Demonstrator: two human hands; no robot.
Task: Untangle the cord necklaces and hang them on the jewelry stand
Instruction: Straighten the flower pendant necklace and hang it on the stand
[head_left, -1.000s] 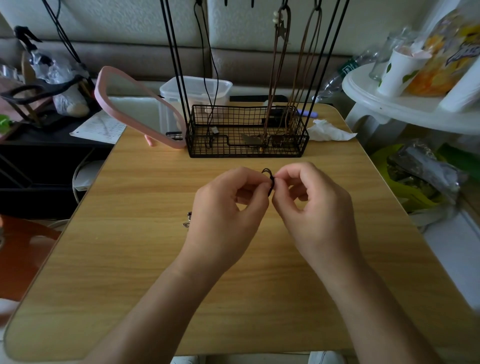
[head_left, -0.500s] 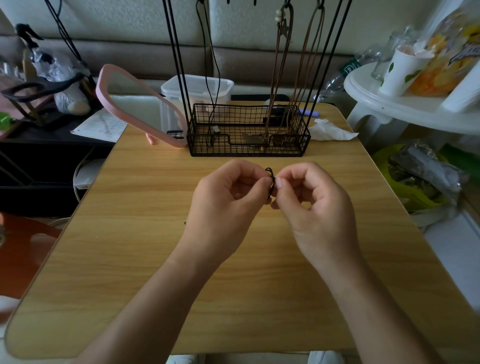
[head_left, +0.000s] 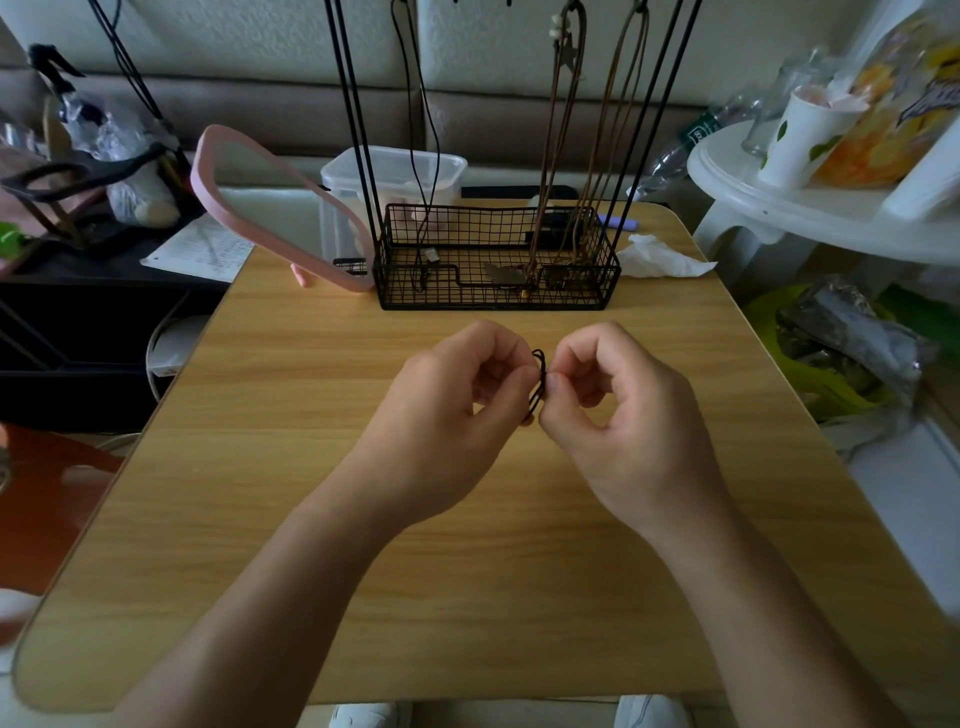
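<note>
My left hand (head_left: 447, 421) and my right hand (head_left: 623, 415) meet over the middle of the wooden table (head_left: 260, 493), both pinching a small bunch of black cord necklace (head_left: 540, 376) between thumbs and forefingers. Only a few short loops of the cord show between the fingertips; the rest is hidden in my hands. Behind them stands the black wire jewelry stand (head_left: 498, 260), a mesh basket with tall rods. Brown cord necklaces (head_left: 587, 156) and a black cord (head_left: 428, 156) hang from it into the basket.
A pink-framed mirror (head_left: 270, 208) leans at the stand's left, with a clear plastic box (head_left: 395, 171) behind. A crumpled tissue (head_left: 660, 257) lies right of the basket. A white side table (head_left: 810, 208) with a paper cup (head_left: 810, 135) stands at the right.
My hands have stayed together at the same spot, fingers shifting slightly on the black cord; the view has tilted a little.
</note>
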